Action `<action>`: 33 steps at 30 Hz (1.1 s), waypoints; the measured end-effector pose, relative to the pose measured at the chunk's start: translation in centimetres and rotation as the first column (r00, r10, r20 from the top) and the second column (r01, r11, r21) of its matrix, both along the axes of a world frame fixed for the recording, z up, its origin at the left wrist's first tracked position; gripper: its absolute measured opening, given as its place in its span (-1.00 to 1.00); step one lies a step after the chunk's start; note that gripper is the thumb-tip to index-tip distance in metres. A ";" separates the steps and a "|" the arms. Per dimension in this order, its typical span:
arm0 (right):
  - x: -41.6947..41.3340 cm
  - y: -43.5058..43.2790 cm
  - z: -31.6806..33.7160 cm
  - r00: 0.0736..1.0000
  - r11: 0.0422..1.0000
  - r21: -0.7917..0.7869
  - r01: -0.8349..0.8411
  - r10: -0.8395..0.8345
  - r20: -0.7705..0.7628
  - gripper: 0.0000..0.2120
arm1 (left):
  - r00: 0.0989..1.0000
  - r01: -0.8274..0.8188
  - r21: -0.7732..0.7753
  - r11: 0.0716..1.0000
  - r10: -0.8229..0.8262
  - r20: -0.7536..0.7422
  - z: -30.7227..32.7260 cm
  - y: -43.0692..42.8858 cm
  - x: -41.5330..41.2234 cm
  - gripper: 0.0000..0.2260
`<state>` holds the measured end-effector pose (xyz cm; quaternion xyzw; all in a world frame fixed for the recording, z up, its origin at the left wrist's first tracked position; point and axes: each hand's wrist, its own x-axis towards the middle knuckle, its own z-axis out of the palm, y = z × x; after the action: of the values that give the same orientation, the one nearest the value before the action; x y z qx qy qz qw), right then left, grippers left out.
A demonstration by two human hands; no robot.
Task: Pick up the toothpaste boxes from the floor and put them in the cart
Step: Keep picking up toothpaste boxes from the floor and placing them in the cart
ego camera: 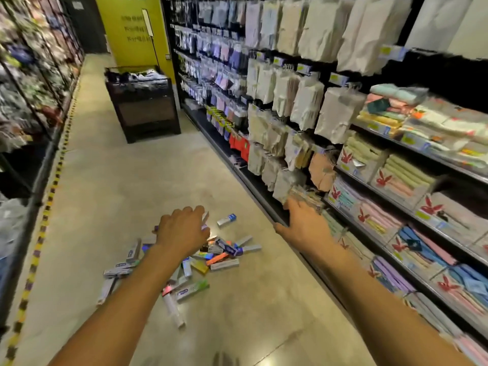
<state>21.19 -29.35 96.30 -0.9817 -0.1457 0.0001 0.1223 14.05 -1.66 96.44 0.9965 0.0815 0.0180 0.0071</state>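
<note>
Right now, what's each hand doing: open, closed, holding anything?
Left hand: fingers curled round toothpaste boxes, whose ends stick out either side.
Right hand: open, fingers spread, holding nothing.

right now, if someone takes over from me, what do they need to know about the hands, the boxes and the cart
Left hand: curled round what look like a couple of held boxes, above the pile.
Right hand: open, fingers spread, holds nothing.
Toothpaste boxes: most lie scattered on the floor; a lone box lies apart, farther up the aisle.
Cart: not in view, so nothing confirmed done.
Left: put the held ones in the cart, then clear the pile.
</note>
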 end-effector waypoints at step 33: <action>52.5 17.9 -39.0 0.918 0.979 -0.148 -0.142 0.075 -0.389 -0.47 | 0.917 -0.131 -0.224 0.966 0.033 -0.397 -38.6 15.3 51.0 -0.59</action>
<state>73.70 -11.41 57.32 -0.9602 -0.1730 0.2102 0.0621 65.04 13.69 57.89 0.9671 0.1248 -0.1906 0.1133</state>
